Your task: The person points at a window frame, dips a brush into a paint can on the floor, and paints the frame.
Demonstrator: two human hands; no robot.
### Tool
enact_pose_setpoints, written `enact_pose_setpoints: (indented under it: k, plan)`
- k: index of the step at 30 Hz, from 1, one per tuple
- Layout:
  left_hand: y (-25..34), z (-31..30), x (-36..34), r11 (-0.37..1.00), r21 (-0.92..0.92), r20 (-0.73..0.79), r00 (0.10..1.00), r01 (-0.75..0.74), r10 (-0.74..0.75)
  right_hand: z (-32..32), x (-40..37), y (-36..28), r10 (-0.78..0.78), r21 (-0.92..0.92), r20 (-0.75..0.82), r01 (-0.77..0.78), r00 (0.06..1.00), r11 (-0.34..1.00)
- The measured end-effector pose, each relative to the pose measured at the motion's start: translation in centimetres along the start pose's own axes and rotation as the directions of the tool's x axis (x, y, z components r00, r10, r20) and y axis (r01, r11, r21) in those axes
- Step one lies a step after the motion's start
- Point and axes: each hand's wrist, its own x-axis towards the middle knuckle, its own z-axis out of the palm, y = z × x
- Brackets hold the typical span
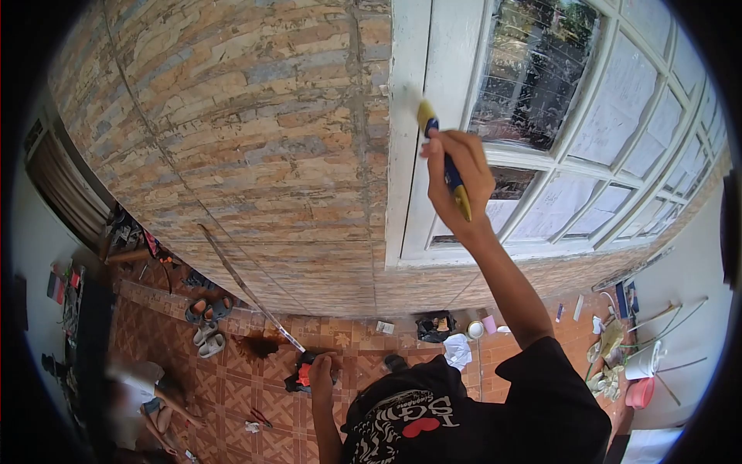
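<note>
My right hand (461, 174) is closed round a blue and yellow scraper or brush-like tool (454, 185), raised in front of the window. The tool's yellow tip lies at or close to the white window frame (406, 147), beside the stone-patterned wall (270, 131). Low in the view, my left hand (323, 371) is closed near the dark handle end of a long thin strip (259, 303), which slants up and left across the wall. Whether the strip's far end touches the wall, I cannot tell.
A person (147, 398) sits on the tiled floor (232, 379) at the lower left. Shoes (209, 338), pliers (261, 417), a black bag (435, 326), crumpled paper (457, 351) and a white bucket (643, 361) stand or lie about. Glass panes (537, 69) are at the upper right.
</note>
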Motion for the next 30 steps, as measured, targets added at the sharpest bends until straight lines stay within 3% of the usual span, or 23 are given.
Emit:
enact_pose_setpoints:
  k: [1, 4, 5, 7, 11, 14, 15, 18, 22, 23, 25, 28, 30]
  plan:
    - [0.0, 0.1, 0.0, 1.000, 0.012, -0.003, 1.000, -0.014, 0.014, 0.2, 0.7, -0.3, -0.066, 0.010, -0.074, 0.067, 0.995, 0.998]
    - [-0.4, 0.3, 0.0, 1.000, -0.008, -0.008, 1.000, -0.015, 0.015, 0.7, -0.7, 0.7, -0.057, -0.002, -0.038, 0.057, 0.998, 0.998]
    - [-0.6, 0.4, -0.1, 0.999, -0.035, -0.002, 1.000, -0.005, 0.005, 0.8, -2.3, 1.6, -0.115, -0.054, 0.037, 0.117, 0.993, 0.992]
    - [-1.1, 0.4, -0.3, 0.999, -0.041, -0.002, 1.000, -0.002, 0.002, 1.1, -7.1, 2.9, -0.083, -0.055, 0.130, 0.091, 0.988, 0.994]
    - [-1.4, 0.6, -1.2, 1.000, -0.030, -0.036, 0.999, 0.000, -0.001, 0.3, -18.4, 3.3, 0.206, -0.023, 0.345, -0.212, 0.916, 0.977]
    - [-1.3, 0.6, -1.7, 0.999, -0.032, -0.048, 0.999, 0.008, -0.010, -0.6, -25.7, 3.5, 0.486, -0.117, 0.526, -0.507, 0.698, 0.854]
    - [-1.2, 0.5, -1.8, 0.999, -0.045, -0.050, 0.999, 0.015, -0.017, -0.6, -25.8, 3.6, 0.488, -0.116, 0.531, -0.511, 0.693, 0.852]
    - [-1.4, 0.1, -1.8, 0.999, -0.044, -0.052, 0.999, -0.002, 0.000, 0.2, -21.5, 3.8, 0.412, -0.033, 0.466, -0.449, 0.783, 0.893]
    - [-1.4, 0.1, -1.5, 1.000, 0.017, -0.055, 0.998, -0.012, 0.013, 0.9, -11.1, 2.1, 0.214, -0.044, 0.137, -0.210, 0.967, 0.977]
    - [-1.5, 0.2, -1.4, 1.000, 0.015, -0.068, 0.998, -0.003, 0.004, 0.7, -9.6, 1.1, 0.235, 0.008, 0.084, -0.237, 0.968, 0.972]
    - [-1.9, 0.1, -1.3, 0.999, 0.004, -0.050, 0.998, -0.046, 0.047, 0.8, -8.9, 1.0, 0.022, -0.118, 0.008, -0.021, 1.000, 0.993]
    - [-1.3, 1.3, -1.9, 0.987, -0.159, -0.098, 0.995, -0.029, 0.013, 1.3, -12.2, 1.6, 0.077, -0.144, 0.087, -0.064, 0.993, 0.988]
    - [-3.0, 1.2, -1.3, 0.989, -0.126, -0.087, 0.994, -0.072, 0.061, 1.5, -17.4, 3.4, 0.168, -0.133, 0.197, -0.144, 0.966, 0.981]
